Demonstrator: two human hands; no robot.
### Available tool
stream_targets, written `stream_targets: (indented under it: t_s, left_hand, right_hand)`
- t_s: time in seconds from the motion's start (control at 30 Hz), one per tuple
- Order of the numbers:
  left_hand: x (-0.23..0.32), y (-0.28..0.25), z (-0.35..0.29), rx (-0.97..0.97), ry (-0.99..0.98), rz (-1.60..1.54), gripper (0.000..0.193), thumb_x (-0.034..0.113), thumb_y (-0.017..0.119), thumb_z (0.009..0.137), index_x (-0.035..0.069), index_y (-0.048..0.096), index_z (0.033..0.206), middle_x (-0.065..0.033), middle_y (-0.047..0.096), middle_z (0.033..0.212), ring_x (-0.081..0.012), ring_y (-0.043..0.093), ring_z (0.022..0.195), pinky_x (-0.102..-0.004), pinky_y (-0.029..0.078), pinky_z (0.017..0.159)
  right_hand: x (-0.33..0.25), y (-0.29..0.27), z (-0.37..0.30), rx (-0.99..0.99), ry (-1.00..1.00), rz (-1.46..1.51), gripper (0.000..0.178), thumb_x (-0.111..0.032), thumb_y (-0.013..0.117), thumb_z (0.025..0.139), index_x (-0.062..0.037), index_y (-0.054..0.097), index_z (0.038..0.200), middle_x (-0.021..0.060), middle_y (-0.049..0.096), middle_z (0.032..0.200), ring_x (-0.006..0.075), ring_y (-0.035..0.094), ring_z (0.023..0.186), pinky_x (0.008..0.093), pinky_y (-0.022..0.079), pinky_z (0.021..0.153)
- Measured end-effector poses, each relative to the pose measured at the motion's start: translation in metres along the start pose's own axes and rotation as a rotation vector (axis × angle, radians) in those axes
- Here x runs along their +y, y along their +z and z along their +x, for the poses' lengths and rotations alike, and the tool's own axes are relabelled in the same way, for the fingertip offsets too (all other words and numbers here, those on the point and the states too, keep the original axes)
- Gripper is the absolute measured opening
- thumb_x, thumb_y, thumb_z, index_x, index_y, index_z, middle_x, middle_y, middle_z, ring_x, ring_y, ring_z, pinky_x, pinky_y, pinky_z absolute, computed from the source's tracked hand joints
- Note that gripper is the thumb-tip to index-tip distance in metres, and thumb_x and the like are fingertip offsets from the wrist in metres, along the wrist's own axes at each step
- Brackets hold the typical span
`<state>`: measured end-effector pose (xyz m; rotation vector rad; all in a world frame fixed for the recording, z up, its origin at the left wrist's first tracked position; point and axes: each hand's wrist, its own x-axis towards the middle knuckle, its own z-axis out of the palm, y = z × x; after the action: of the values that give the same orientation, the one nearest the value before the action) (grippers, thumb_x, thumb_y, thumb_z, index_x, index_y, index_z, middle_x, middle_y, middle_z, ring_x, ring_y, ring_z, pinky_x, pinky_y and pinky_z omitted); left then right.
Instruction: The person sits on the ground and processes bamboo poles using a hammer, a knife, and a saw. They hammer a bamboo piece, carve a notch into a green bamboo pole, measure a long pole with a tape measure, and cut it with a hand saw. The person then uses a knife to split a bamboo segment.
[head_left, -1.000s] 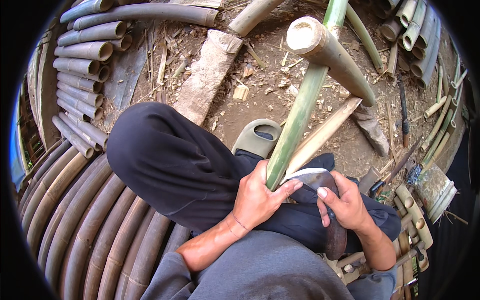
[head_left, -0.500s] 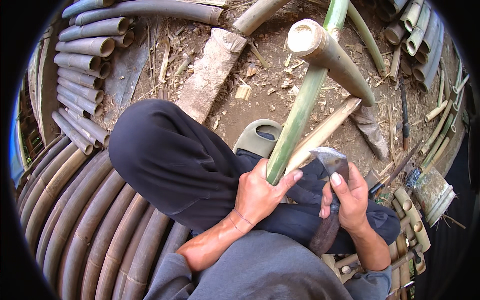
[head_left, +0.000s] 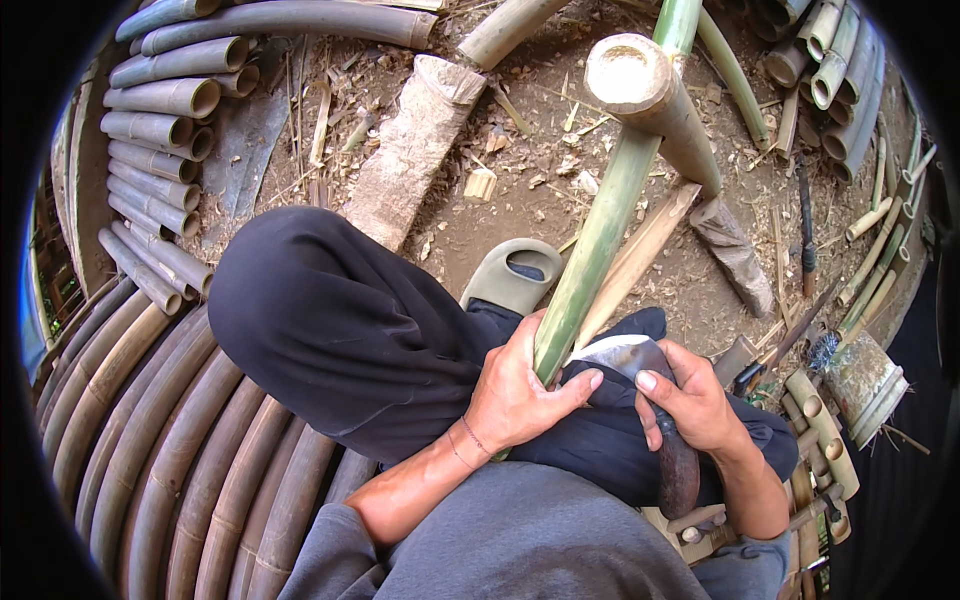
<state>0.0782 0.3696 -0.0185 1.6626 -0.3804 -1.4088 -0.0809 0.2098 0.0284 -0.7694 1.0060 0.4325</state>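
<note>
Dirt floor [head_left: 540,222], green bamboo [head_left: 596,255], blade [head_left: 622,353]

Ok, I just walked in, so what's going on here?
The person's left hand grips the near end of a green bamboo pole, which a thick bamboo tube crosses farther out. The right hand holds a curved knife, its blade close to the other hand. Just right of the pole is a pale strip.
</note>
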Motion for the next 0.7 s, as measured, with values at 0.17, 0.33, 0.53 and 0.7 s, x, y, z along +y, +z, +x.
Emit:
stream_targets:
  t_s: [0.17, 0.33, 0.53, 0.7]
  left_hand:
    - [0.004, 0.0, 0.001, 0.014, -0.076, -0.026, 0.049, 0.017, 0.079, 0.083, -0.003, 0.056, 0.121, -0.0074, 0.068, 0.095, -0.0083, 0.062, 0.086, -0.0262, 0.052, 0.074]
    - [0.001, 0.002, 0.001, 0.056, -0.113, 0.003, 0.042, 0.02, 0.08, 0.083, -0.003, 0.061, 0.113, -0.0066, 0.07, 0.085, -0.0089, 0.063, 0.078, -0.0258, 0.052, 0.068]
    - [-0.003, 0.005, 0.003, 0.106, -0.139, 0.032, 0.039, 0.02, 0.083, 0.081, -0.004, 0.063, 0.105, -0.0043, 0.07, 0.086, -0.0057, 0.06, 0.079, -0.0252, 0.052, 0.07]
    - [-0.001, 0.005, 0.007, 0.118, -0.172, 0.072, 0.038, 0.02, 0.084, 0.081, -0.005, 0.064, 0.101, -0.0045, 0.07, 0.084, -0.0057, 0.06, 0.078, -0.0258, 0.052, 0.069]
  right_hand:
    - [0.002, -0.001, 0.006, -0.005, -0.034, -0.034, 0.029, -0.023, 0.056, 0.101, 0.002, 0.052, 0.115, 0.0076, 0.059, 0.066, 0.0136, 0.057, 0.048, 0.0259, 0.047, 0.045]
    - [0.004, -0.002, 0.01, 0.017, -0.049, -0.021, 0.029, -0.022, 0.057, 0.1, 0.0034, 0.052, 0.114, 0.0083, 0.059, 0.064, 0.0142, 0.056, 0.046, 0.0258, 0.046, 0.044]
    - [0.006, -0.001, 0.011, 0.033, -0.074, 0.009, 0.026, -0.021, 0.057, 0.1, 0.0019, 0.054, 0.112, 0.0053, 0.059, 0.066, 0.0112, 0.057, 0.05, 0.0245, 0.047, 0.047]
    - [0.019, 0.004, 0.012, 0.109, -0.125, 0.057, 0.026, -0.019, 0.057, 0.099, 0.003, 0.053, 0.113, 0.0077, 0.057, 0.063, 0.0144, 0.055, 0.045, 0.0256, 0.046, 0.043]
